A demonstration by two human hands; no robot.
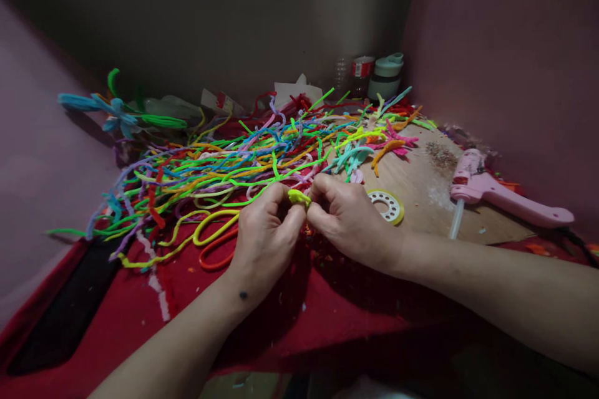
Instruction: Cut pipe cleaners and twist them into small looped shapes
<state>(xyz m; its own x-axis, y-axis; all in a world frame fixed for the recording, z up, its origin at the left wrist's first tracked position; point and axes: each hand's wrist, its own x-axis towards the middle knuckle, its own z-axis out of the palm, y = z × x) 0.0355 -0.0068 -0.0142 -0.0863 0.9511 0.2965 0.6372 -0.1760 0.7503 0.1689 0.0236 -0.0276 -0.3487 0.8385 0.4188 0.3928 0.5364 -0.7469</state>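
Observation:
Both hands meet at the middle of the view, pinching a small piece of yellow pipe cleaner (298, 197) between their fingertips. My left hand (266, 234) is closed on its left side, and my right hand (349, 218) is closed on its right end; the fingers cover part of it. Behind them spreads a large heap of colourful pipe cleaners (243, 165). Scissors with yellow and red handle loops (216, 229) lie just left of my left hand. A roll of tape on a white core (387, 206) rests beside my right wrist.
A pink hot glue gun (510, 193) with a glue stick lies on a wooden board (421, 184) at right. A blue pipe-cleaner flower (120, 117) stands at far left. A light green cup (386, 75) and bottles are at the back. Red cloth (346, 318) covers the table.

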